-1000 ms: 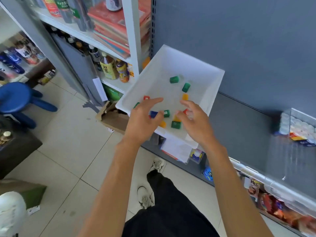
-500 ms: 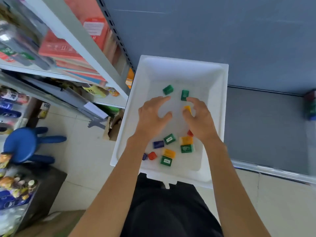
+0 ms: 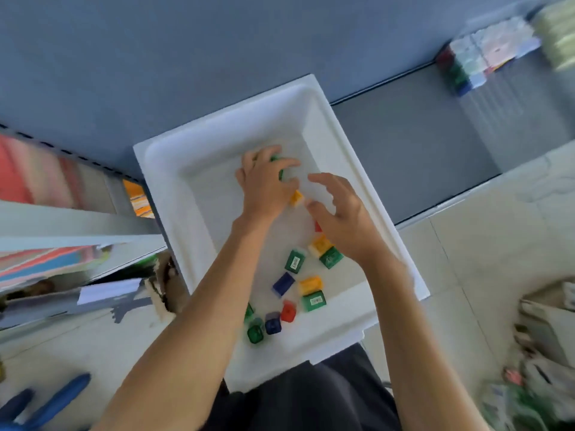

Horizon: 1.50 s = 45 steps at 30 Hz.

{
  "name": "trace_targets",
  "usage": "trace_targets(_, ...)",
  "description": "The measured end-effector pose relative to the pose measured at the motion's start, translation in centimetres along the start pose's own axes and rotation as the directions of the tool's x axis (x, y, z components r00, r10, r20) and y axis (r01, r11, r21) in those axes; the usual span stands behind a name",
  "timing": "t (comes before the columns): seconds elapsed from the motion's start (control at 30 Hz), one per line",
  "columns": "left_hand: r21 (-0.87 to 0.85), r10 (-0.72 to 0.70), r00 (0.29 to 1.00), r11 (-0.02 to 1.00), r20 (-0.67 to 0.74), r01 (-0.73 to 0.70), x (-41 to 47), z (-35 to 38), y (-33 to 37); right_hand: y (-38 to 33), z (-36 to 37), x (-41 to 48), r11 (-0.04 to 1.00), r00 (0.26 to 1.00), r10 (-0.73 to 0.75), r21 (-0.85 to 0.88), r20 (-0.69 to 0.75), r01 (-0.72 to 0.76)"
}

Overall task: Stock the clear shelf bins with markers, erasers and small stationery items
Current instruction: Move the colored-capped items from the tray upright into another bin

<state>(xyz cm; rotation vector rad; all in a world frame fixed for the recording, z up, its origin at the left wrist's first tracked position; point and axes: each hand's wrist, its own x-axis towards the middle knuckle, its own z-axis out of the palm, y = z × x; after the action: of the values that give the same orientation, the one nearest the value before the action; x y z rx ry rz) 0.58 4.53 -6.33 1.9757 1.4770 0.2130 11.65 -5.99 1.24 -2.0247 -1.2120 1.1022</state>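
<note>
A white tray (image 3: 161,169) sits on the grey shelf and juts out over its front edge. Several small coloured stationery pieces lie in it: green (image 3: 295,261), yellow (image 3: 310,285), blue (image 3: 283,284) and red (image 3: 288,311). At the far part of the tray, my left hand (image 3: 264,185) curls its fingers over small green pieces (image 3: 275,158), which show between the fingers. My right hand (image 3: 340,217) hovers beside it with its fingers spread and loosely bent, holding nothing. A yellow piece (image 3: 295,197) lies between the two hands.
The grey shelf (image 3: 420,157) runs to the right, where a clear bin (image 3: 485,62) holds stacked packs. Books fill a white rack (image 3: 46,194) on the left. A blue stool (image 3: 43,405) stands on the tiled floor at lower left, with bags (image 3: 541,353) at lower right.
My left hand has reached forward and curled over the green pieces at the far end of the tray. My right hand has opened wider. The view has tilted.
</note>
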Motion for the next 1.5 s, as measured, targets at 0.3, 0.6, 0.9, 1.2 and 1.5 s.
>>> trace_targets(0.3, -0.031, 0.255, 0.945, 0.967, 0.206, -0.254, -5.4, 1.4, 0.1, 1.5, 1.0, -4.5, 0.979, 0.966, 0.175, 0.14, -0.19, -0.15)
trace_targets(0.6, 0.275, 0.283, 0.882, 0.875, 0.378, -0.399, -10.2, 3.5, 2.9, 2.0, 2.0, -6.5, 0.964, 0.927, 0.215, 0.219, -0.308, -0.151)
trace_targets(0.9, 0.369, 0.41, 0.908, 0.834, 0.085, -0.411, -9.8, 5.2, 0.6, 2.4, 1.9, -6.6, 0.966, 0.929, 0.222, 0.193, -0.295, -0.17)
trace_targets(1.2, 0.329, 0.374, 0.923, 0.885, -0.086, -0.328, -7.7, 4.1, -1.3, 2.2, 2.4, -5.9, 0.966, 0.926, 0.227, 0.19, -0.3, -0.175)
trace_targets(1.5, 0.349, 0.377, 0.918, 0.883, -0.126, -0.315, -7.1, 3.9, -1.8, 2.2, 3.1, -4.8, 0.96, 0.923, 0.247, 0.206, -0.293, -0.192)
